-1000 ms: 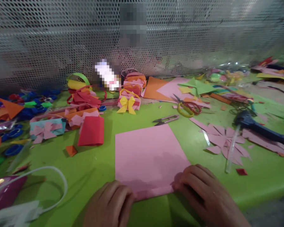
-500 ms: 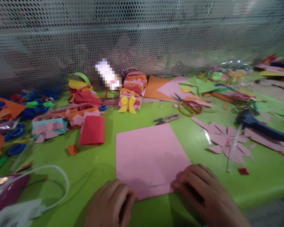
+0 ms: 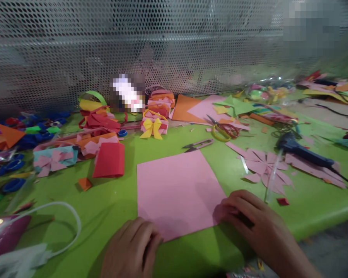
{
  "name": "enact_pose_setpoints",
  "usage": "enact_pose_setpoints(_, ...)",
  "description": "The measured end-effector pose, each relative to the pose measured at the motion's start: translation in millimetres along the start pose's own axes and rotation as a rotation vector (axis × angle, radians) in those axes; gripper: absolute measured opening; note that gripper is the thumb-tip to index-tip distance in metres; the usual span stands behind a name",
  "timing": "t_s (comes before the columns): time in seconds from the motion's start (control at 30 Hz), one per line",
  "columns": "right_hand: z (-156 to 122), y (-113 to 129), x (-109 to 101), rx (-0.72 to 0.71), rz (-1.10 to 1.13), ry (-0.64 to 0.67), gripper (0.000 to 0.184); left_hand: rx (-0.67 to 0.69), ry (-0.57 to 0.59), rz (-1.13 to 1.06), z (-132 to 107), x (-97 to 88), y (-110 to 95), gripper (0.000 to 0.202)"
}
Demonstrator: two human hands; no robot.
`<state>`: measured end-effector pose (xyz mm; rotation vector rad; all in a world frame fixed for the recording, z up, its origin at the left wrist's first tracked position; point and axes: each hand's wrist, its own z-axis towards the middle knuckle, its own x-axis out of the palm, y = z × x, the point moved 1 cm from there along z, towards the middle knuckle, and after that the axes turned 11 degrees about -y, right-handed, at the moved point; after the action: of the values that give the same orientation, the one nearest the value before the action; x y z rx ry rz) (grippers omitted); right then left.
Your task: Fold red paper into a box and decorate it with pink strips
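Note:
A pink paper sheet [image 3: 178,189] lies flat on the green table [image 3: 110,208] in front of me. My left hand [image 3: 132,247] rests at the sheet's near left corner, fingers curled and pressing the edge. My right hand [image 3: 255,224] is at the near right corner, its fingers pinching the paper's edge. Small thread snips [image 3: 198,145] lie just beyond the sheet's far edge.
Yellow-handled scissors [image 3: 224,131], a blue glue gun [image 3: 303,151] and pink paper petals [image 3: 263,168] lie right. Red folded paper [image 3: 110,165], paper bow boxes [image 3: 153,125] and blue rings [image 3: 13,185] crowd the left. A perforated metal screen [image 3: 174,46] stands behind.
The folded strip along the sheet's near edge has been flattened out. Both hands stay at the near corners; the view has shifted slightly.

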<state>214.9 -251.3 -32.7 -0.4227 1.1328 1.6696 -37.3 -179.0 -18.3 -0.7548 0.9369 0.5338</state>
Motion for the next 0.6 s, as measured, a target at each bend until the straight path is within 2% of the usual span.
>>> enact_pose_setpoints(0.17,5,-6,-5,-0.033,-0.009,-0.047,0.034,-0.02,-0.004,-0.004,-1,0.3,2,0.025)
enact_pose_setpoints(0.3,7,-5,-7,-0.068,-0.01,-0.047,0.033,-0.033,0.011,-0.012,0,-1.0,2,0.025)
enact_pose_setpoints(0.37,5,-3,-8,-0.069,-0.014,-0.097,0.029,-0.036,0.018,-0.013,0,-2.3,1,0.026)
enact_pose_setpoints(0.5,-1,1,-14,-0.017,0.032,-0.176,0.02,-0.044,0.049,-0.007,1,-5.8,-1,0.026)
enact_pose_setpoints(0.6,-1,2,-17,0.02,0.129,-0.144,0.02,-0.07,0.057,0.017,1,-7.9,-2,0.026)
